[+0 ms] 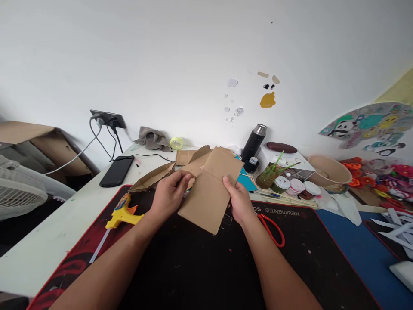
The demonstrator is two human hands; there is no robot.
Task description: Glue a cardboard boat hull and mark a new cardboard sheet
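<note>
A folded brown cardboard piece point(206, 202) is held up over the black desk mat, with a crease across its upper part. My right hand point(240, 200) grips its right edge, thumb on the front face. At the left edge near the crease, my left hand point(171, 191) is closed in a pinch on the cardboard; the exact contact is partly hidden by the fingers. More cut cardboard point(155, 175) lies behind my hands. A yellow glue gun point(124, 215) with a glue stick rests left of my left forearm. Red-handled scissors point(274, 232) lie beside my right forearm, their blades hidden.
A phone point(116, 171) and a grey cloth point(153, 138) are at the left. Toward the back right stand a black thermos point(254, 143), a brush jar point(266, 177) and several paint pots point(295, 187). A white fan point(21, 187) stands at the far left.
</note>
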